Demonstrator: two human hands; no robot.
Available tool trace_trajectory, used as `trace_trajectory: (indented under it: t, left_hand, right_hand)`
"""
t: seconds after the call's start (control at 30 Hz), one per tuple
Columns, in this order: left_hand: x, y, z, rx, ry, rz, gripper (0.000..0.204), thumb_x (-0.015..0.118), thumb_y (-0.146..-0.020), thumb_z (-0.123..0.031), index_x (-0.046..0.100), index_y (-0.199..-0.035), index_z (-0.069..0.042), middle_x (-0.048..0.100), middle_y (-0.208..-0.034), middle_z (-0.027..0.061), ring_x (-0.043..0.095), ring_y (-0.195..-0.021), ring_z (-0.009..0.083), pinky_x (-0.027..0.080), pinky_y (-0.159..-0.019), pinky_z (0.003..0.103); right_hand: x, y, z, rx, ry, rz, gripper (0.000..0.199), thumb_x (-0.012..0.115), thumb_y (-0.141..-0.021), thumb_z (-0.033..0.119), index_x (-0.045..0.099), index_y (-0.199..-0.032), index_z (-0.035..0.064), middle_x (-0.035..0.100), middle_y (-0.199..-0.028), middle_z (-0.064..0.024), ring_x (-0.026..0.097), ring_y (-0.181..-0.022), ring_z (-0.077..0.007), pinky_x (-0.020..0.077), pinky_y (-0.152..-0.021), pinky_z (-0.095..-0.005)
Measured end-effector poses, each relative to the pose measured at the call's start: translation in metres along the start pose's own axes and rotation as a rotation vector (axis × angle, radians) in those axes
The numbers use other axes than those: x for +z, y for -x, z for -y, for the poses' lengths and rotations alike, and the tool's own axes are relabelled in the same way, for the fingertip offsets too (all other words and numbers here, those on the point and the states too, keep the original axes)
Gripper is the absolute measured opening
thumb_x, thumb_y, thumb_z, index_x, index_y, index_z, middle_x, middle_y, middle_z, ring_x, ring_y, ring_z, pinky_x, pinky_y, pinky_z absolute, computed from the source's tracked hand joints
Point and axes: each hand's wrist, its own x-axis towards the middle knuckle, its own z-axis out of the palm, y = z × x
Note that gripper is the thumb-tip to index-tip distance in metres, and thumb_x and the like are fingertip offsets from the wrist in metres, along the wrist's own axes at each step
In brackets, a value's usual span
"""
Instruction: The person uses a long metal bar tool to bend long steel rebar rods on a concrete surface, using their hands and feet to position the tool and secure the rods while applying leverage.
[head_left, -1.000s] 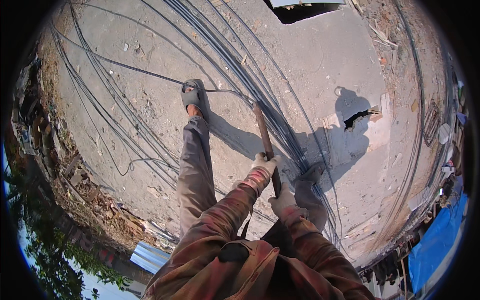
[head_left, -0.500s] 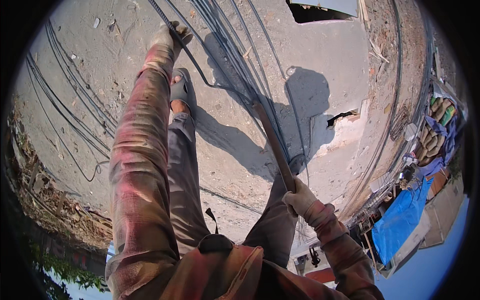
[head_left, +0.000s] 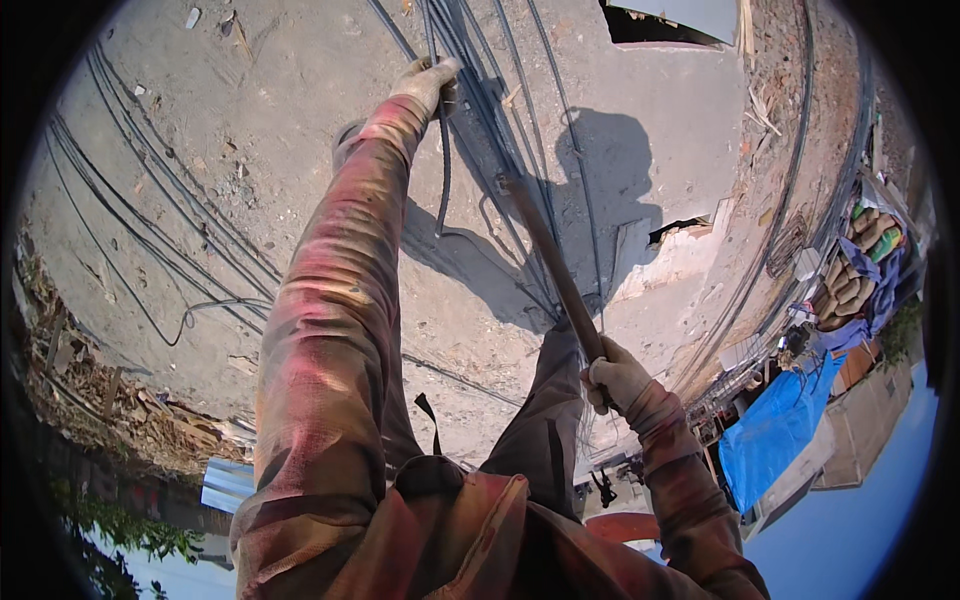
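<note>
My left hand (head_left: 430, 85), in a pale work glove, is closed around a dark ribbed steel rebar (head_left: 445, 165) at the upper middle. Below the hand this rebar runs down to a bend, then turns right. My right hand (head_left: 615, 375), gloved as well, grips the near end of a long brown metal bar (head_left: 552, 262). The bar slants up and left, its far end over a bundle of straight rebars (head_left: 478, 75) on the ground. Whether that far end touches any rebar I cannot tell.
More thin rebars (head_left: 150, 150) lie on the left. Two holes (head_left: 660, 28) break the concrete slab (head_left: 690, 120) at upper right. Bricks and wood rubble (head_left: 150, 420) edge the lower left. A blue tarp (head_left: 775, 430) and piled sacks (head_left: 850, 290) stand at right.
My left hand has moved right and slightly nearer, swinging the bent rebar round and away from the bar's far end. My right hand still holds the bar, shifted slightly right.
</note>
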Motion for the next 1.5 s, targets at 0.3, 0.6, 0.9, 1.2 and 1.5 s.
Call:
trace_trajectory:
  t: [0.3,0.6,0.9,1.2,1.5]
  left_hand:
    - [-0.009,0.139,0.113,-0.363,-0.020,0.158,0.036,0.054,-0.094,-0.041,0.063,-0.100,-0.006,0.058,-0.072,0.0023,0.056,-0.061,0.0137,0.047,-0.056,0.032]
    - [-0.004,0.257,0.100,-0.227,-0.705,-0.392,0.047,0.048,-0.092,-0.049,0.062,-0.094,-0.004,0.063,-0.075,0.0153,0.063,-0.076,0.0308,0.048,-0.067,0.039]
    - [0.050,0.215,0.146,-0.019,-0.632,-0.360,0.024,0.061,-0.088,-0.024,0.059,-0.105,-0.008,0.063,-0.084,0.0038,0.058,-0.077,0.0154,0.046,-0.074,0.030]
    - [0.032,0.229,0.153,-0.038,0.119,0.063,0.029,0.064,-0.087,-0.017,0.061,-0.112,-0.004,0.062,-0.103,0.0038,0.055,-0.102,0.0144,0.037,-0.095,0.028]
    - [0.083,0.214,0.191,-0.022,-0.649,-0.071,0.039,0.062,-0.088,-0.029,0.055,-0.119,-0.005,0.066,-0.097,0.0163,0.063,-0.093,0.0321,0.050,-0.080,0.039]
  right_hand:
    - [0.042,0.094,-0.020,-0.101,0.008,-0.159,0.034,0.052,-0.078,0.002,0.043,-0.111,0.0005,0.050,-0.066,-0.0029,0.045,-0.043,-0.0116,0.0374,-0.040,-0.0272]
    - [-0.072,0.082,-0.038,-0.164,0.227,0.042,0.056,0.053,-0.080,0.006,0.034,-0.131,-0.0057,0.048,-0.061,-0.0015,0.045,-0.046,-0.0097,0.0369,-0.040,-0.0271]
    - [-0.143,0.130,-0.043,-0.035,0.210,0.045,0.031,0.049,-0.078,0.002,0.041,-0.108,0.0016,0.047,-0.063,-0.0047,0.045,-0.043,-0.0125,0.0389,-0.039,-0.0275]
    - [-0.092,0.173,0.020,0.075,0.192,0.016,0.040,0.049,-0.076,0.002,0.044,-0.115,0.0057,0.048,-0.066,-0.0039,0.047,-0.044,-0.0133,0.0385,-0.040,-0.0270]
    - [-0.032,0.213,0.044,0.125,0.152,0.005,0.042,0.059,-0.082,0.006,0.043,-0.121,0.0045,0.045,-0.064,-0.0074,0.037,-0.040,-0.0134,0.0294,-0.036,-0.0290]
